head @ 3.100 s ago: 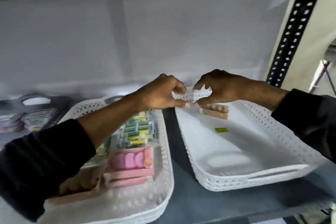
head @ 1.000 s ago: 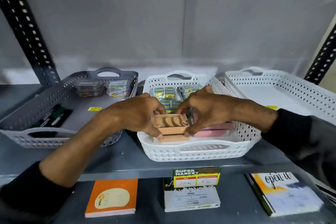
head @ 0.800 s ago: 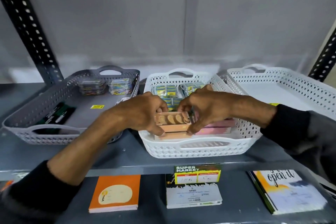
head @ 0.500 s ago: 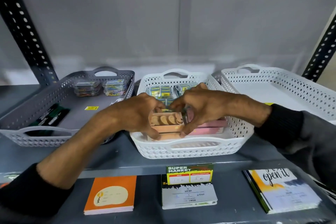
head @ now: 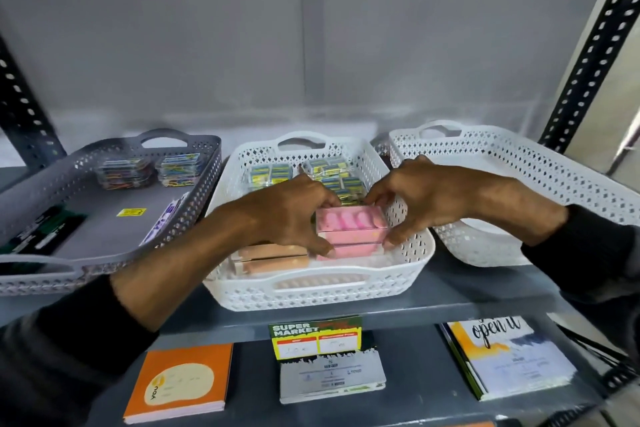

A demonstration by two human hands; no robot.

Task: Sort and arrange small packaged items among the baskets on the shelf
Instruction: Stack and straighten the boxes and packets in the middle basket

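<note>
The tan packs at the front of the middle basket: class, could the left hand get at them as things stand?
Probably yes. The tan packs lie uncovered just below the left hand, which now grips the pink pack and would need to let go first.

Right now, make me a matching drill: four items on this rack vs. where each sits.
Items:
1. pink packs
2. paper clip boxes
3. orange notebook
4. tan packs

Places:
A. lower shelf, left
B. middle white basket, between both hands
C. grey basket, back
D. middle white basket, front left

Pairs: 1-B, 2-C, 3-A, 4-D
</note>
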